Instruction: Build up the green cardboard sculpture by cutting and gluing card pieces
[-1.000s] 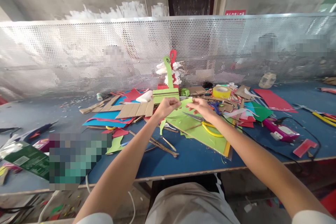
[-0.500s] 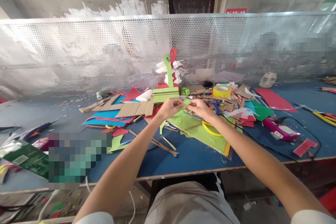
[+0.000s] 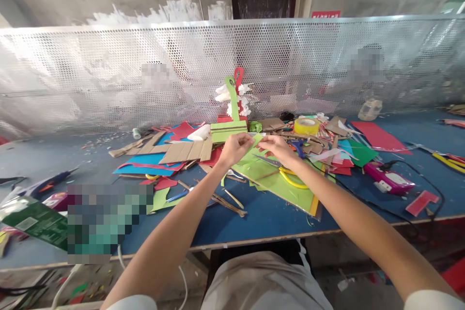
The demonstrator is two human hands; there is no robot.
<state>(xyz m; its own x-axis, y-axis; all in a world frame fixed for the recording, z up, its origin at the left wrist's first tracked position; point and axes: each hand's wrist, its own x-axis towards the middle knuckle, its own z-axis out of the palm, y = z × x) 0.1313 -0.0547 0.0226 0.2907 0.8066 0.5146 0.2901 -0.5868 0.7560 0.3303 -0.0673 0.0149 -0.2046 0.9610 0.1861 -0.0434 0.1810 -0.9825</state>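
Observation:
Between my two hands is a small piece of light green paper (image 3: 256, 140), pinched by the fingers of my left hand (image 3: 235, 148) and my right hand (image 3: 275, 148). Part of the paper is hidden by the fingertips. Below them lies a larger light green sheet (image 3: 283, 193). Scissors with yellow handles (image 3: 293, 182) rest on that sheet, under my right hand and forearm. Just beyond my hands stands a green box (image 3: 228, 132). A curled green strip (image 3: 233, 98) and a red one rise by it, with white flower-like pieces around them.
Cardboard strips (image 3: 187, 151), blue paper (image 3: 145, 168) and thin sticks (image 3: 228, 204) lie to the left. On the right are a yellow tape roll (image 3: 306, 126), red sheet (image 3: 379, 136), magenta power strip (image 3: 390, 179) and pliers (image 3: 445, 160). A perforated metal screen (image 3: 119, 77) closes the back.
My hands first drew closer together over the green paper, then moved slightly apart. The paper's angle between the fingers has changed. The scissors have stayed in place.

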